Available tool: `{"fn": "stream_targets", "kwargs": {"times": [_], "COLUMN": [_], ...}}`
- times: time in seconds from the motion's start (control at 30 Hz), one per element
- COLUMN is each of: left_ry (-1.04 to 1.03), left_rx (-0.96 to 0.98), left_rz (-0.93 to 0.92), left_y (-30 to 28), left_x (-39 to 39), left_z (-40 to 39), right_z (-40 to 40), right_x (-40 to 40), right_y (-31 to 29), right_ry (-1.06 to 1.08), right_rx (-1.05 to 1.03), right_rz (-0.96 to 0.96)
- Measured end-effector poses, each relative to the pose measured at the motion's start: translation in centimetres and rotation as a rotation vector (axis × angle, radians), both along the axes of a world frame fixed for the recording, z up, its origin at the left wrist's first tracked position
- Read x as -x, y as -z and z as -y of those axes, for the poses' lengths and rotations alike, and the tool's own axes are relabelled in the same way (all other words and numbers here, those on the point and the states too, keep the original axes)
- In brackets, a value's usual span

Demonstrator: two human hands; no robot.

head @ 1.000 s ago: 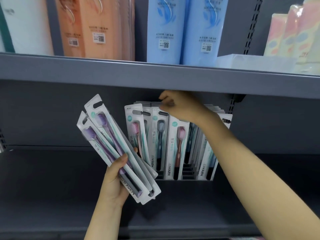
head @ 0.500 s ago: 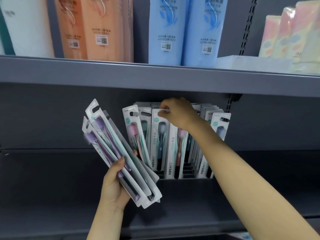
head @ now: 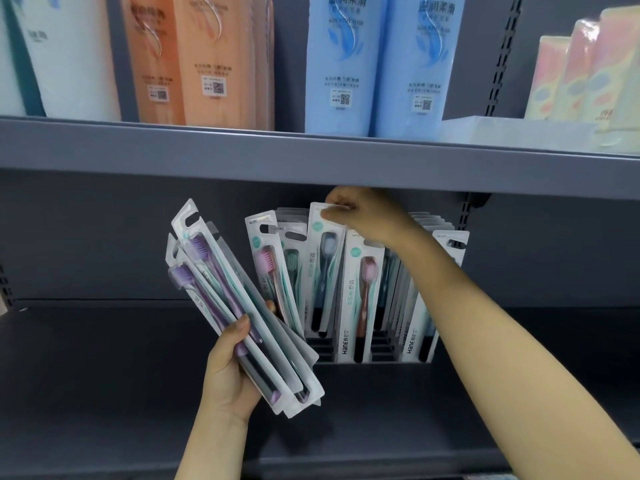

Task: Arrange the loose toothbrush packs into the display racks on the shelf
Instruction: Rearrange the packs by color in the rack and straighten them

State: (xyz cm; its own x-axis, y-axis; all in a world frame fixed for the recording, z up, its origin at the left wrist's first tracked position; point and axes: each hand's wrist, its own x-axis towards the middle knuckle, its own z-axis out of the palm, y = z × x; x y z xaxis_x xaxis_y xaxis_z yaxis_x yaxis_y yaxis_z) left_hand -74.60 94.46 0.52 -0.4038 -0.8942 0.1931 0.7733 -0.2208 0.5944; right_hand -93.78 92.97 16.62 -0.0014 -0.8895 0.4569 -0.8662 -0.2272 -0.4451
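Note:
My left hand [head: 230,374] grips a fanned bunch of purple toothbrush packs [head: 228,296], held tilted in front of the lower shelf. My right hand [head: 363,213] reaches under the upper shelf and pinches the top edge of a pack with a dark toothbrush [head: 323,268], which stands raised in the display rack [head: 377,344]. Beside it in the rack stand a pink-brush pack [head: 268,268], a brown-pink pack [head: 362,296] and several more rows behind my forearm.
The grey upper shelf edge [head: 311,157] sits just above my right hand. Orange [head: 194,57], blue [head: 377,60] and white refill pouches stand on it, pastel packs [head: 585,71] at right. The dark lower shelf [head: 104,375] spreads left and right of the rack.
My right hand has lifted the dark-brush pack a little higher in the rack, close under the upper shelf. The left hand with its bunch has stayed nearly still.

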Motion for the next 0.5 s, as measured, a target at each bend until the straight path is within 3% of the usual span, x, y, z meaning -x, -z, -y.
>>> {"fn": "stream_targets", "kwargs": {"times": [0.2, 0.33, 0.4, 0.5], "left_ry": [0.0, -0.012, -0.02, -0.02], "left_rx": [-0.01, -0.007, -0.006, -0.004], "left_rz": [-0.01, 0.002, 0.001, -0.011], "left_y": [-0.1, 0.2, 0.2, 0.2], "left_x": [-0.1, -0.4, -0.4, -0.3], "left_z": [0.0, 0.4, 0.3, 0.0], "right_z": [-0.5, -1.1, -1.2, -1.2], "right_x": [-0.3, -1.2, -1.7, -1.6], "right_y": [0.0, -0.7, -0.9, -0.6], "right_ry": [-0.001, 0.114, 0.15, 0.177], "right_rx": [0.025, 0.217, 0.281, 0.186], "right_rz": [0.046, 0.103, 0.056, -0.058]}}
